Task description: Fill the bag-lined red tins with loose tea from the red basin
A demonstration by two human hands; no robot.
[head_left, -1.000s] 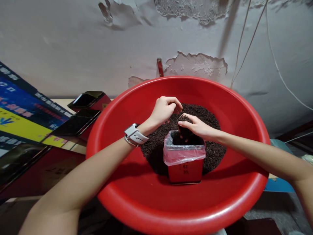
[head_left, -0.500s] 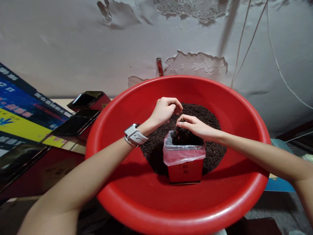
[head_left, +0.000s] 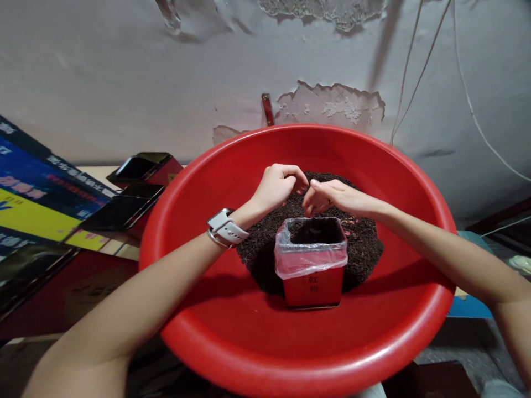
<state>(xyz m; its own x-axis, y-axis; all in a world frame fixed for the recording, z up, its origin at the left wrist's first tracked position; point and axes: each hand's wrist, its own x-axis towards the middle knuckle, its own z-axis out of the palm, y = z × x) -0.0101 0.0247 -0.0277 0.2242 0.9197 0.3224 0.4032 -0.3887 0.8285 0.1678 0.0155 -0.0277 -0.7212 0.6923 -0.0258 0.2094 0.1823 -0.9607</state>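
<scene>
A red tin lined with a clear plastic bag stands upright inside a big red basin. Dark loose tea leaves are heaped around and behind it, and dark leaves also show inside its mouth. My right hand is just above the tin's back edge, thumb up and palm turned leftward, its fingers loosely apart with nothing visible in them. Behind and left of the tin, my left hand hovers over the heap with loosely bent fingers. No held thing shows there, though its palm is hidden.
Several open dark red tins stand left of the basin, beside a printed blue and yellow board. A peeling wall rises behind, with thin cords hanging at right. A blue surface shows beyond the basin's right rim.
My right hand has lifted from the tin's mouth and turned over, and the dark leaves seen under its fingers are gone from it. My left hand stays nearly in place.
</scene>
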